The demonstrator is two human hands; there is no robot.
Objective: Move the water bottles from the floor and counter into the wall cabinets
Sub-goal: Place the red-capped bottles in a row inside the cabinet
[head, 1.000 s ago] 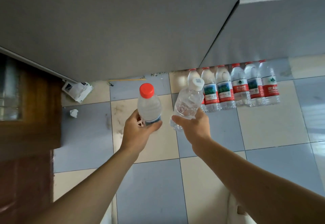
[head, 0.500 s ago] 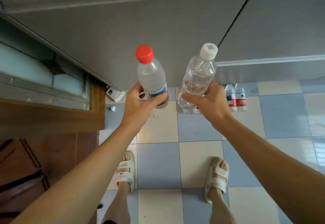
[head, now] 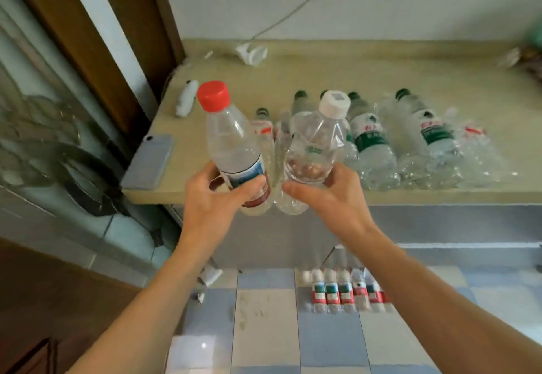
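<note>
My left hand (head: 212, 202) grips the lower body of a red-capped water bottle (head: 231, 144), held upright in front of the counter edge. Beside it, my right hand (head: 331, 197) grips a clear white-capped bottle (head: 315, 144), tilted slightly right. The two bottles nearly touch. Several green-capped bottles (head: 372, 138) stand in a row on the beige counter (head: 366, 71) just behind my hands. On the tiled floor, several red-labelled bottles (head: 346, 291) stand against the grey base cabinet (head: 440, 227). No wall cabinet is in view.
A phone (head: 148, 165) lies at the counter's left front corner. A small white object (head: 186, 97) and a crumpled white wrapper (head: 252, 52) lie farther back. A brown door frame (head: 117, 50) and a glass panel (head: 44, 109) stand at the left.
Both hands have risen with their bottles from floor level up to counter height. The view has tilted up from the floor and cabinet front to the countertop and its row of bottles.
</note>
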